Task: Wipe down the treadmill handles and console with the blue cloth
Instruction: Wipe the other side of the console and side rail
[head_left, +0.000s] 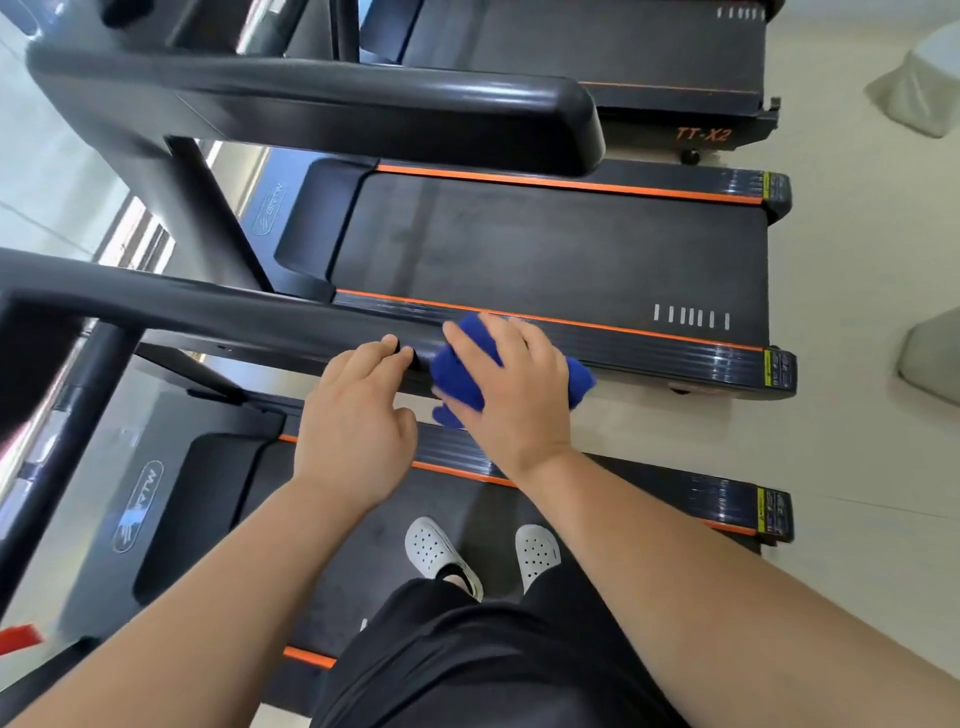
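Observation:
A black treadmill handle (218, 317) runs from the left edge toward the middle of the view. At its end sits the bunched blue cloth (460, 374), wrapped round the handle tip. My right hand (511, 387) lies over the cloth with its fingers curled round it. My left hand (358, 415) is just left of the cloth, fingertips curled onto the handle's near side. The console lies out of view to the left.
I stand on a treadmill belt (363, 540) in white clogs (436, 551). A second treadmill (545, 249) lies parallel beyond the handle, with its own handle (332, 98) above. A third treadmill (623, 47) is at the top. Pale floor (857, 312) lies to the right.

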